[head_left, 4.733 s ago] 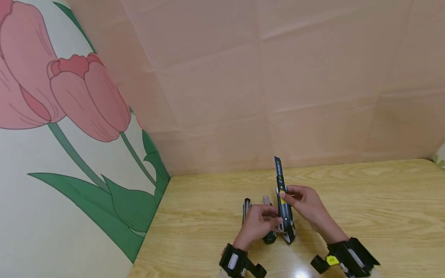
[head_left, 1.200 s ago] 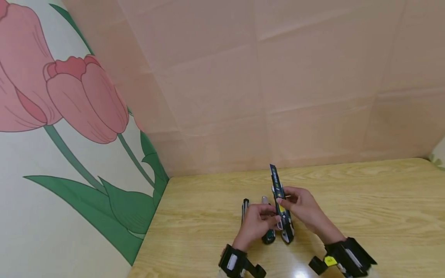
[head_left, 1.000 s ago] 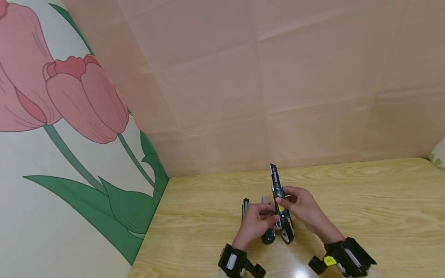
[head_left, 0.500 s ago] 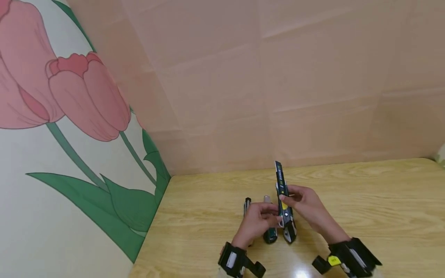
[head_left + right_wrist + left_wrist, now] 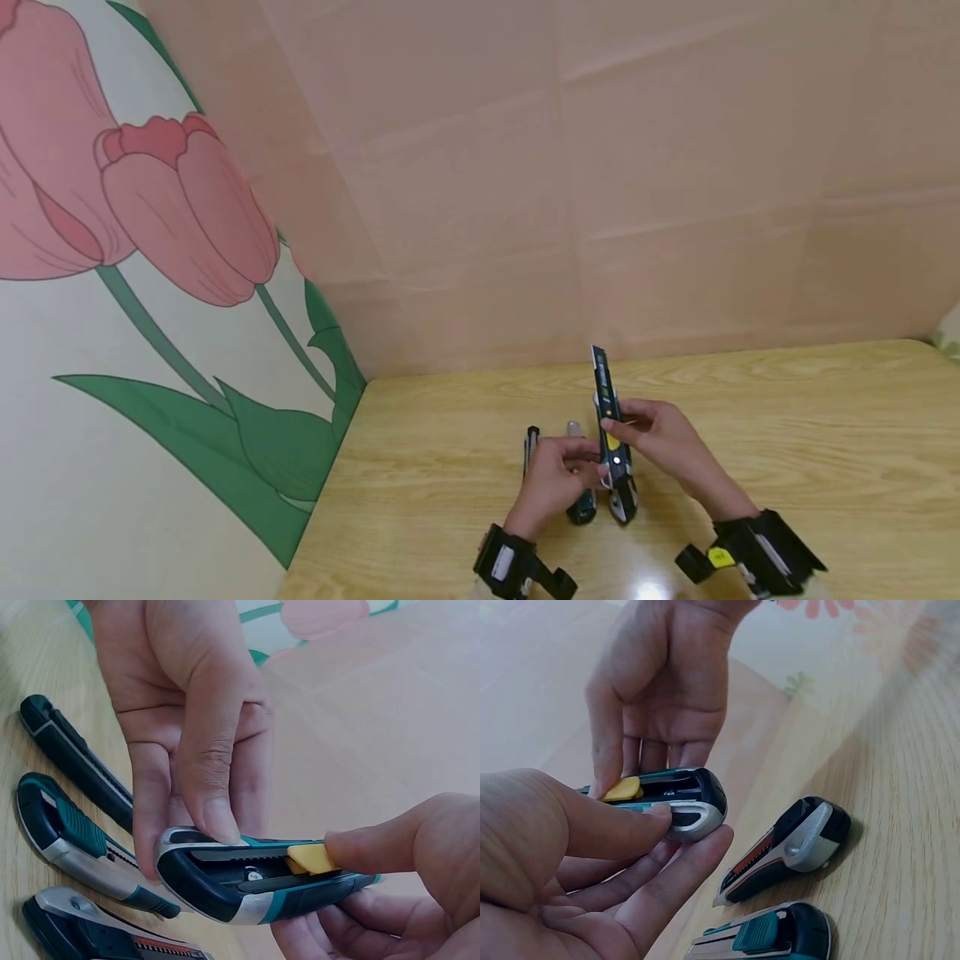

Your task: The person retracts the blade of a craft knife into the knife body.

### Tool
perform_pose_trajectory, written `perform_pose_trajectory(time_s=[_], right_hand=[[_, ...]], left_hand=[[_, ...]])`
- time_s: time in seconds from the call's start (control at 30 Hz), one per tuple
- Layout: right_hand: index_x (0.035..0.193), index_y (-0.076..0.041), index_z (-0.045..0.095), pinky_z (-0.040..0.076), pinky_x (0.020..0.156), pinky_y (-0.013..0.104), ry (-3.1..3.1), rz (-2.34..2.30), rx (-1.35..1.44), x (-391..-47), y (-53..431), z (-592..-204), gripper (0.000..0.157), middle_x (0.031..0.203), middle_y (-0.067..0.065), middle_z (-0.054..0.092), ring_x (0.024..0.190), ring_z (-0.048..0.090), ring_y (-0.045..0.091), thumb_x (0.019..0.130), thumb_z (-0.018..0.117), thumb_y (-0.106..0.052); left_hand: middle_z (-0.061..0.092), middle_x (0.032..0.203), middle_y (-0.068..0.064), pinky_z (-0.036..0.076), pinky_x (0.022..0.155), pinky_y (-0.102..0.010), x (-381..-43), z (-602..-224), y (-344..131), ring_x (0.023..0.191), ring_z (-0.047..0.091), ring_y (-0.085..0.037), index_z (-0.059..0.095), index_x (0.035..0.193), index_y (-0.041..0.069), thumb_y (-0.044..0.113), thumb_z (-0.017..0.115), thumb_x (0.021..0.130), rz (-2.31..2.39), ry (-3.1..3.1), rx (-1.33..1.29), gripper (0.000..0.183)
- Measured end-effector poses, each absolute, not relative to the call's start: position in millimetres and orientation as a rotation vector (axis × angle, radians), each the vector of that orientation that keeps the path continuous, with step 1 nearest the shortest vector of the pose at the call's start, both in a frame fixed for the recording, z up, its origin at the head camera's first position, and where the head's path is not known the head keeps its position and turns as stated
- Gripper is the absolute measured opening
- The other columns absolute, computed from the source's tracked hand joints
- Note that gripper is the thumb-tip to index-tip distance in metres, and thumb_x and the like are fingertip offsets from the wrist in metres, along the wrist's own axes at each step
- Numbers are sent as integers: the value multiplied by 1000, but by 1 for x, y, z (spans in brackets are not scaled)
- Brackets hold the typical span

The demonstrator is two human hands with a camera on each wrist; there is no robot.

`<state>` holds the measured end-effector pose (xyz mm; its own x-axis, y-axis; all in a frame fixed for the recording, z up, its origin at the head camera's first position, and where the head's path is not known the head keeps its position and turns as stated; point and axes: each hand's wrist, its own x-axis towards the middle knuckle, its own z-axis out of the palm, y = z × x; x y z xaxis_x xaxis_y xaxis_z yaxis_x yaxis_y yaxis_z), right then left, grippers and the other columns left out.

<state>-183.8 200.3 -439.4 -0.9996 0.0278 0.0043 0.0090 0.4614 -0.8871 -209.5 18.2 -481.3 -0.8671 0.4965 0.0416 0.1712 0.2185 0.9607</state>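
My left hand [image 5: 558, 477] pinches the butt of the utility knife [image 5: 613, 450] between thumb and fingers [image 5: 217, 817]; my right hand [image 5: 663, 442] cradles its body, thumb curled on the yellow slider [image 5: 311, 859]. The knife is held clear above the desk [image 5: 787, 433], tip pointing away. To move the slider well, I judge: keep the butt steady, push along the track, fingers off the blade channel. Three more knives [image 5: 787, 851] lie below my left fingers.
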Motion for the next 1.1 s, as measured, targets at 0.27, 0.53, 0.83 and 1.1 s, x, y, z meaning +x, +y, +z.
perform_pose_trajectory(time_s=[0.27, 0.53, 0.83, 1.1], right_hand=[[123, 2, 63, 56, 83, 46, -2653, 1639, -39, -184, 197, -441, 40, 116, 19, 67, 100, 64, 29, 97, 63, -28], [115, 1, 66, 52, 71, 29, -2622, 1677, 3, -184, 197, -441, 28, 110, 17, 67, 93, 62, 27, 94, 67, -17], [115, 2, 64, 54, 74, 35, -2607, 1735, 29, -185, 196, -441, 26, 110, 18, 66, 95, 62, 28, 95, 65, -14], [113, 2, 64, 53, 74, 35, -2614, 1745, 53, -187, 196, -443, 23, 108, 17, 64, 92, 61, 27, 94, 65, -10]], left_hand=[[75, 95, 3, 60, 77, -21, -212, -481, 16, 83, 70, -5, 76, 105, 8, 4, 74, 85, 1686, 2237, 655, 20], [74, 95, 5, 59, 76, -21, -211, -482, 15, 83, 69, -4, 76, 105, 8, 2, 73, 85, 1700, 2231, 634, 21], [75, 95, 2, 60, 69, -20, -211, -481, 13, 81, 71, -7, 75, 105, 8, -1, 73, 85, 1730, 2193, 635, 22], [75, 94, 0, 61, 66, -20, -210, -480, 13, 79, 71, -9, 75, 103, 6, -2, 74, 83, 1745, 2180, 603, 22]])
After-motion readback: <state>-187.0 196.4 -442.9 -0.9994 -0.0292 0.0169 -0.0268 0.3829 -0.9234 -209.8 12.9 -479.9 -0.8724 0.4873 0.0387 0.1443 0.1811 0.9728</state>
